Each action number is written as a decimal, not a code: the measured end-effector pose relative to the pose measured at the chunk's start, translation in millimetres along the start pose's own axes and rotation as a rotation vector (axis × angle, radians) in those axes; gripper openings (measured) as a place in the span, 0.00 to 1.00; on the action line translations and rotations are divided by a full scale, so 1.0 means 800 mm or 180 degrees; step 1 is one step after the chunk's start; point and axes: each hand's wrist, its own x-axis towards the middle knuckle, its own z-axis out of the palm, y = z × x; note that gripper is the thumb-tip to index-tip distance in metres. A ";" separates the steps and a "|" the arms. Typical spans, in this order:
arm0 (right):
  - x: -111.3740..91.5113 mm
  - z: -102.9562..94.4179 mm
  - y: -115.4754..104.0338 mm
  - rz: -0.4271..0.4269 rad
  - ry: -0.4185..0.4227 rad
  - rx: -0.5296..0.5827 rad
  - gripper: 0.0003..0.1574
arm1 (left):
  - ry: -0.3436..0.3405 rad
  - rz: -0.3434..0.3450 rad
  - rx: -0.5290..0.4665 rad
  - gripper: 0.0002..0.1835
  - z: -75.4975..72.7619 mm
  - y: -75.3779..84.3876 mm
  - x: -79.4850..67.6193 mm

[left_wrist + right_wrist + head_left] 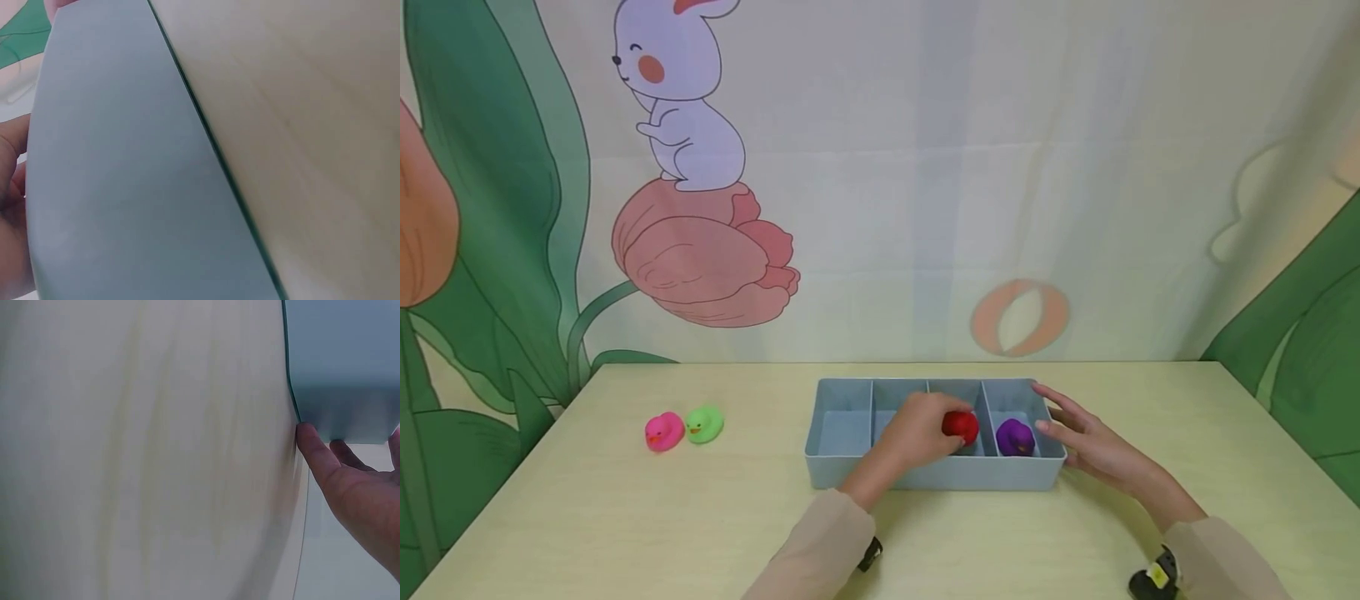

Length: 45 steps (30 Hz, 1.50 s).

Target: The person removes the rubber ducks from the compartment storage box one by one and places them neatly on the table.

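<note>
My left hand (922,433) reaches into the grey-blue divided box (932,473) and pinches a red toy duck (961,428) at the third compartment from the left. The fingers partly cover the duck, and whether it touches the bottom I cannot tell. A purple toy duck (1016,437) sits in the rightmost compartment. With its fingers extended, my right hand (1105,450) touches the box's right end. The right wrist view shows fingertips (306,430) against that end wall. In the left wrist view, the box's front wall (125,156) hides most of the left hand (12,212).
A pink toy duck (664,432) and a green toy duck (704,424) stand side by side on the left of the pale wooden table (715,517). Behind the table hangs a printed curtain (865,208) with a rabbit and flowers.
</note>
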 end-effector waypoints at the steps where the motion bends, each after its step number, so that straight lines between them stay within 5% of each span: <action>1: 0.000 0.000 0.000 -0.0003 -0.0005 0.0000 0.41 | 0.0025 0.0007 -0.0045 0.19 -0.001 0.000 -0.002; 25: -0.002 0.001 -0.002 -0.0060 -0.0067 0.0029 0.41 | 0.0594 0.0202 -0.0829 0.21 -0.030 -0.005 -0.041; 32: -0.001 0.001 0.000 -0.0008 -0.0018 0.0015 0.41 | 0.0594 0.0087 -0.1054 0.22 -0.045 -0.014 -0.055; 45: 0.000 0.000 -0.001 0.0027 -0.0013 0.0020 0.41 | 0.0995 0.0016 -0.0872 0.22 -0.075 -0.038 -0.086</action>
